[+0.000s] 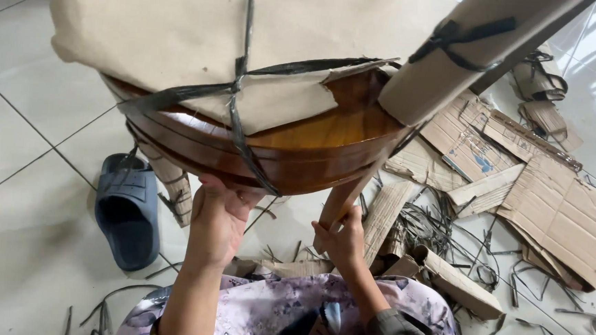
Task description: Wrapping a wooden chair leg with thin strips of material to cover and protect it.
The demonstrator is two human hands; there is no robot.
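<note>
A glossy brown wooden chair [313, 144] fills the upper middle, its seat still wrapped in tan cardboard [175, 29] tied with black plastic strapping [242, 126]. My left hand [218, 218] presses up against the underside of the seat's curved front rail. My right hand [338, 235] grips a chair leg [341, 201] covered in cardboard, just below the seat. Another cardboard-wrapped part [467, 50] of the chair rises at the upper right, tied with a black strap.
Torn cardboard pieces [551, 204] and cut black straps [446, 232] litter the white tiled floor on the right. A grey-blue slipper [130, 212] lies on the left. My patterned purple clothing [289, 312] shows at the bottom.
</note>
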